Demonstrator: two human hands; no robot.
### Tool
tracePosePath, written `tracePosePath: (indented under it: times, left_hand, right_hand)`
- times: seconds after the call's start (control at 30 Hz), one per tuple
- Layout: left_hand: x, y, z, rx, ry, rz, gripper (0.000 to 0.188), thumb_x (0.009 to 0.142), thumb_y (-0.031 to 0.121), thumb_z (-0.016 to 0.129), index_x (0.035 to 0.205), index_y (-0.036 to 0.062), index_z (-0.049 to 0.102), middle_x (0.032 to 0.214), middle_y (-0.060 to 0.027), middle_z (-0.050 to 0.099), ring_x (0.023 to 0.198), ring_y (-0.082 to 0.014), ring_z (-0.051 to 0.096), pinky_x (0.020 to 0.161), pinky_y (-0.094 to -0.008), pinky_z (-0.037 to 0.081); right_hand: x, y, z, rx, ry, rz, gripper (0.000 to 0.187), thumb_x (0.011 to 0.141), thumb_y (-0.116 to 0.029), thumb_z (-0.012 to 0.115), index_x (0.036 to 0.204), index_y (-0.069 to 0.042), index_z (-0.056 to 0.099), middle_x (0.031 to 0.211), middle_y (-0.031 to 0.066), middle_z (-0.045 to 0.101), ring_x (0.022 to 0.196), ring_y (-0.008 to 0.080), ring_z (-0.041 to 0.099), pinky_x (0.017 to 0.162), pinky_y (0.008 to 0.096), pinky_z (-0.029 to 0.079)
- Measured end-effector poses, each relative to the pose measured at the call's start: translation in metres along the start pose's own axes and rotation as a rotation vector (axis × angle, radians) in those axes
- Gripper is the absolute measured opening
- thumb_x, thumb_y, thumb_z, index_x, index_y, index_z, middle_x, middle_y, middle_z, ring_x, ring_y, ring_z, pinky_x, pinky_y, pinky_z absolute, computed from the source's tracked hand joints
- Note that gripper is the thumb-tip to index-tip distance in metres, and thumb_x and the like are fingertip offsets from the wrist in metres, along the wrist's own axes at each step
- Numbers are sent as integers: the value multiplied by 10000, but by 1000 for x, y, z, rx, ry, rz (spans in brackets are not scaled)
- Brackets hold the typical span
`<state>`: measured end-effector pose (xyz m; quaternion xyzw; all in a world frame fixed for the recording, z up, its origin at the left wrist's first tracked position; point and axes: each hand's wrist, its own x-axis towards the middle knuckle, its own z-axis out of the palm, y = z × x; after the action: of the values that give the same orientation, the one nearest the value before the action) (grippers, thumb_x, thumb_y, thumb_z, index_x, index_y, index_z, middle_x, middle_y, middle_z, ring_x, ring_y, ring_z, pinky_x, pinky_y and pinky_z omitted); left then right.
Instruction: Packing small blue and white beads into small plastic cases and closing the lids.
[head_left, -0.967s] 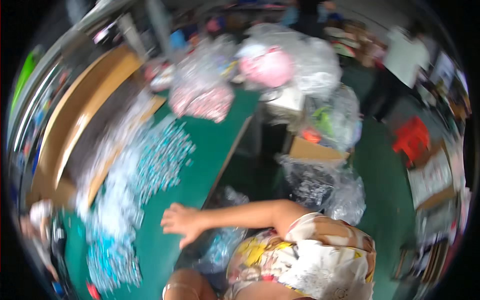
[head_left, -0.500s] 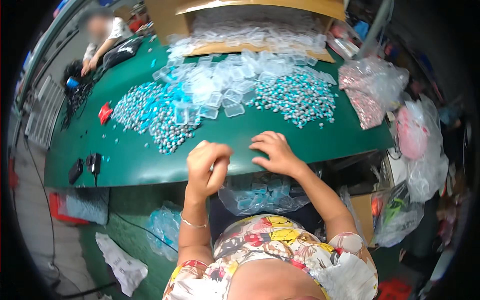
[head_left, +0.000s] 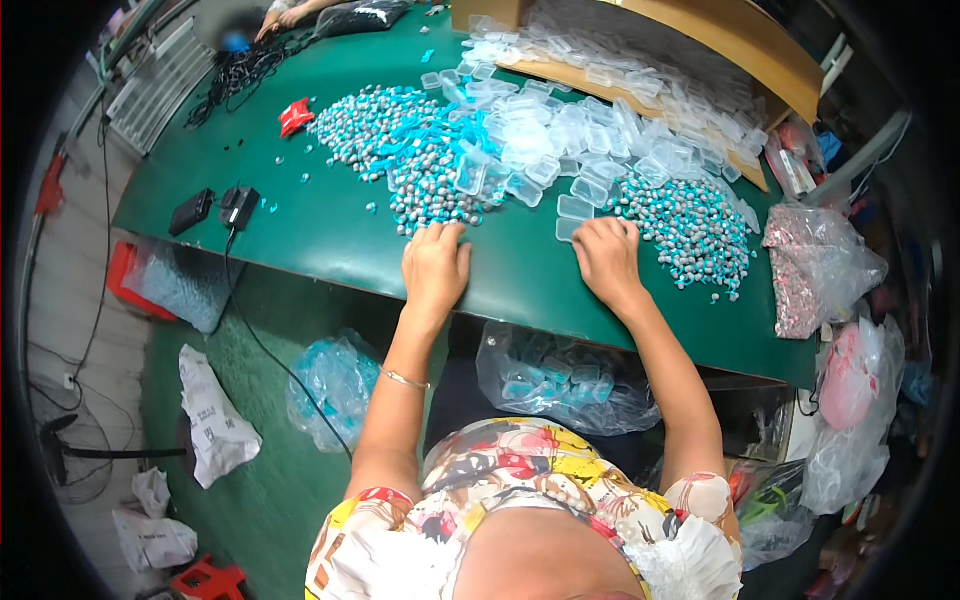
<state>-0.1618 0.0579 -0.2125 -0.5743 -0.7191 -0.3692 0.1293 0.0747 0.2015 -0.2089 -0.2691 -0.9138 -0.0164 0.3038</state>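
My left hand [head_left: 436,268] reaches to the near edge of a left pile of small round grey and teal pieces [head_left: 440,190]. Its fingers are bent and close together at the pieces; what they grip is hidden. Further right, my right hand [head_left: 608,262] is at a small clear plastic box [head_left: 569,231], fingers curled over its right side. A second clear part [head_left: 574,207] lies against that box; whether the two are joined I cannot tell. Just right of this hand spreads another pile of grey and teal pieces [head_left: 690,235].
Many clear boxes [head_left: 540,125] are heaped between the piles, before a cardboard carton [head_left: 720,45]. A red packet [head_left: 296,118], black devices [head_left: 238,208] and tangled cables [head_left: 240,80] lie left. A bag of pink pieces [head_left: 800,265] stands right. Another person's hands [head_left: 290,15] work at the far left.
Both hands have moved forward over the table, the left to the left pile's edge, the right to a clear box. The whole view has shifted and turned.
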Motion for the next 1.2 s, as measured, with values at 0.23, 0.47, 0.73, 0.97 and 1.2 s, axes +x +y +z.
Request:
tracePosePath:
  times: [0.23, 0.47, 0.73, 0.97, 1.2]
  left_hand:
    - [26, 1, 23, 168, 24, 75, 54, 762, 80, 661, 805, 83, 629, 804, -96, 590, 794, -296, 608, 686, -436, 470]
    - [16, 16, 17, -52, -30, 107, 65, 798, 56, 669, 836, 54, 615, 821, -105, 580, 794, -316, 604, 677, -440, 489]
    - [5, 19, 11, -204, -132, -29, 101, 808, 83, 717, 873, 48, 649, 901, -101, 645, 827, -326, 645, 695, -428, 510]
    - [2, 21, 15, -259, -117, -151, 106, 813, 86, 710, 903, 66, 658, 898, -108, 648, 822, -343, 647, 694, -439, 513]
    - [0, 29, 16, -163, -124, -127, 120, 824, 95, 696, 941, 78, 673, 887, -121, 650, 830, -343, 651, 704, -450, 517]
  right_hand:
    - [-31, -27, -30, 47, -33, -21, 124, 786, -89, 723, 888, -117, 660, 944, 25, 633, 970, 227, 592, 925, 442, 366]
    - [-40, -36, -45, 164, -102, -52, 107, 797, -122, 724, 884, -105, 664, 913, 33, 636, 934, 223, 593, 885, 422, 381]
    - [-15, 44, -28, -26, 87, 240, 124, 829, -147, 710, 920, -71, 673, 927, 83, 684, 861, 292, 656, 765, 439, 471]
    - [-2, 56, -5, -249, 53, 293, 131, 824, -135, 704, 942, -105, 657, 875, 71, 643, 845, 283, 647, 724, 451, 449]
    - [-7, 57, -3, -186, 116, 192, 166, 784, -86, 705, 926, -126, 631, 870, 48, 622, 852, 263, 634, 733, 440, 424]
